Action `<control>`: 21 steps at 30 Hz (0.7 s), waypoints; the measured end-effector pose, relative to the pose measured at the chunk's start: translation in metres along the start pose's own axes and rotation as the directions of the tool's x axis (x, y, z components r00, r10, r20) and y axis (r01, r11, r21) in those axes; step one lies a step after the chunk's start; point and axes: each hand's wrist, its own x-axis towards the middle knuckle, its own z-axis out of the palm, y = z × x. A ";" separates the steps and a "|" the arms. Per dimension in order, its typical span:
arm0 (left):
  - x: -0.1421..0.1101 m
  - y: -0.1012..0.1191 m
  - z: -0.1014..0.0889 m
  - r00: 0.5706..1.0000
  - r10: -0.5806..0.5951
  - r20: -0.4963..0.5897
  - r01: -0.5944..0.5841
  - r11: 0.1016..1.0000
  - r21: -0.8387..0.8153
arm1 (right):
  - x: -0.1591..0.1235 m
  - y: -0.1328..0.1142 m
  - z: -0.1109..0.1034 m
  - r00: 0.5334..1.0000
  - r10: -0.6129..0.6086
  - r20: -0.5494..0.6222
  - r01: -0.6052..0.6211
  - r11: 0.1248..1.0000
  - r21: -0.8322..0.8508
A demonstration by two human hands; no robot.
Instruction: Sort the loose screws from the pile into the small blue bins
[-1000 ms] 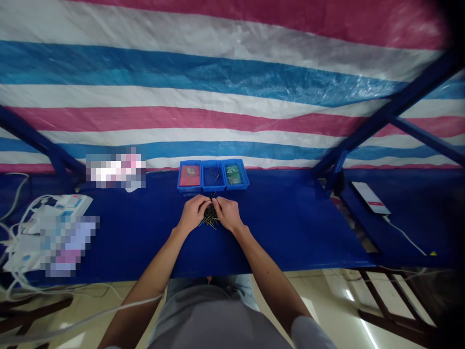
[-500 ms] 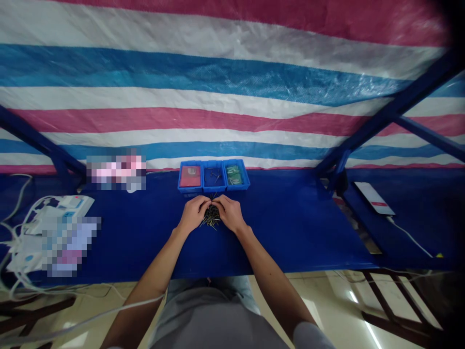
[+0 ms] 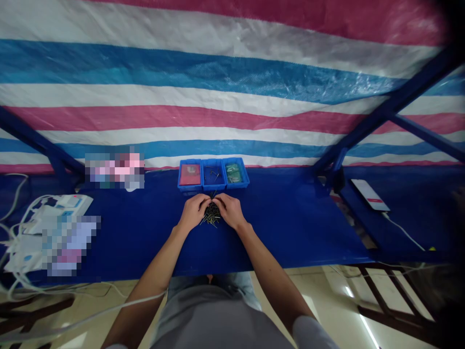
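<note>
Compared with the view half a second earlier, the left hand [image 3: 194,212] and right hand [image 3: 230,212] remain at the pile of small metal nails [image 3: 211,215], with no clear change in position. The pile lies on the blue tabletop [image 3: 290,228], just in front of the three-compartment blue tray [image 3: 213,188] and between the hands. Nail shanks project outward at mixed angles, mainly toward the front. The fingers are curled inward over the pile, with the fingertips close together above it. Whether they grasp any nails cannot be determined, and the hands hide the pile's rear portion.
</note>
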 end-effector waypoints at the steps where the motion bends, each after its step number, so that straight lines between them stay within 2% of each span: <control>1: 0.000 0.000 0.000 1.000 -0.004 -0.003 0.004 1.000 -0.003 | 0.000 0.000 -0.001 1.000 -0.010 -0.002 0.010 1.000 0.029; 8: -0.001 0.000 -0.001 1.000 -0.023 -0.018 0.023 1.000 -0.009 | 0.000 0.002 -0.001 0.999 -0.032 -0.023 0.034 0.996 0.081; 16: 0.000 0.000 -0.001 0.999 -0.021 -0.037 0.021 1.000 -0.018 | 0.000 0.001 -0.002 1.000 -0.030 0.006 0.030 0.999 0.045; 21: 0.001 0.003 -0.003 0.998 -0.044 -0.041 0.043 0.998 -0.034 | 0.000 -0.001 -0.003 1.000 -0.006 -0.026 0.008 0.997 0.072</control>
